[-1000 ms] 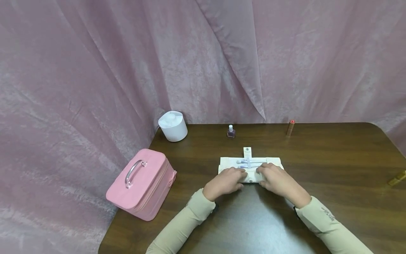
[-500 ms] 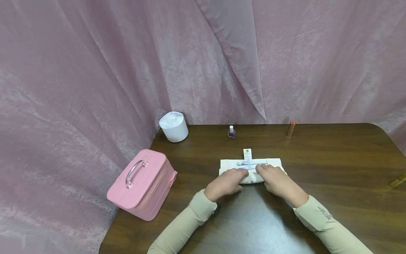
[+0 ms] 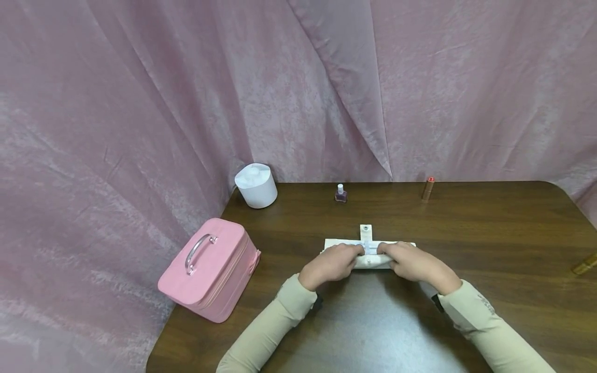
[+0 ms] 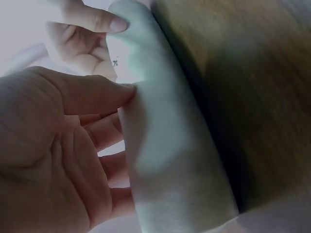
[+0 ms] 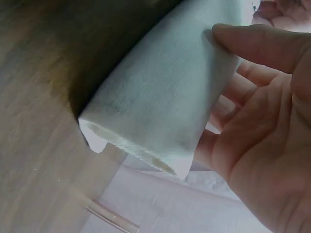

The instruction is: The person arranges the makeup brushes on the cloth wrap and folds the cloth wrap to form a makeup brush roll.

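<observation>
A white fabric brush roll (image 3: 370,262) lies on the table in front of me, its near side turned up into a thick fold. A narrow strap with a metal snap (image 3: 366,231) sticks out from its far edge. Pale brush handles (image 3: 374,245) show in a thin strip between my hands. My left hand (image 3: 330,266) pinches the fold, thumb on the near face and fingers behind, as the left wrist view shows. The right hand (image 3: 416,265) grips it likewise farther right. Layered fabric shows at the roll's open end (image 5: 138,149) in the right wrist view.
A pink case (image 3: 205,269) with a metal handle stands at the left edge. Along the back are a white round container (image 3: 256,187), a purple nail polish bottle (image 3: 341,195) and a lipstick-like tube (image 3: 428,189). A gold tube (image 3: 584,264) lies at far right.
The roll's near part has been turned up farther over the brushes, and less of them shows. Its far edge and strap have slid toward me. Both hands now hold the thicker fold.
</observation>
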Demonstrator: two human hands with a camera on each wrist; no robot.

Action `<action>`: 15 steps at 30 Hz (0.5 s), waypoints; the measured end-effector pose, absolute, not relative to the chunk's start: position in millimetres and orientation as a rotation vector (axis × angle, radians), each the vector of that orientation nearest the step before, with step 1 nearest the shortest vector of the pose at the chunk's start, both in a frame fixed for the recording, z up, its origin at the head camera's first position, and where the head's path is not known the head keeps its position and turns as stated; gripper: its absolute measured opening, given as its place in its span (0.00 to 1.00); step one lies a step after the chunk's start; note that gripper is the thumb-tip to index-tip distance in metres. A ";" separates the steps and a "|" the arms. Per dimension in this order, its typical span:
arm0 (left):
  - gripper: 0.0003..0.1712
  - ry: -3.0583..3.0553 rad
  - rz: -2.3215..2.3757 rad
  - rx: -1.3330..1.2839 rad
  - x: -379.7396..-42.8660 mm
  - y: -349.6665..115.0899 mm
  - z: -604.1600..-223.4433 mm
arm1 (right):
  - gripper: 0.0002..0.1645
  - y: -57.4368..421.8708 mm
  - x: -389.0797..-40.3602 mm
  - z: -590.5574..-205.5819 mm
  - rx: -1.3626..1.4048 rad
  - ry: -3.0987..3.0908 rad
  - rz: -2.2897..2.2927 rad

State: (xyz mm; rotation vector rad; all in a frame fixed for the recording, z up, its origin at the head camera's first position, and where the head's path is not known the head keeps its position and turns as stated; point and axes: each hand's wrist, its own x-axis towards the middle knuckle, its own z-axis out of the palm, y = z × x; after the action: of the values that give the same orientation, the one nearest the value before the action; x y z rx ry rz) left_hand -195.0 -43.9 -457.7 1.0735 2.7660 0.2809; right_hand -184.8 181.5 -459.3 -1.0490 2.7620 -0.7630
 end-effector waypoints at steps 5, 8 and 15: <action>0.12 2.744 0.316 1.076 -201.4 -43.4 -457.7 | 0.15 183.7 -192.3 -458.2 -0.993 2.670 -0.818; 0.13 2.742 0.326 1.071 -207.8 -41.8 -460.7 | 0.16 185.0 -197.7 -458.6 -1.004 2.632 -0.866; 0.14 2.727 0.339 1.009 -221.2 -37.9 -463.0 | 0.18 187.2 -208.6 -458.1 -0.984 2.599 -0.918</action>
State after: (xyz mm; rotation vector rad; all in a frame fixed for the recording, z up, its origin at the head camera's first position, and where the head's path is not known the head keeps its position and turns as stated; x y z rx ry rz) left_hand -221.2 -37.9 -463.0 1.0090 2.7266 0.3391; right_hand -208.6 187.2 -458.1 -0.9845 2.5988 -0.9184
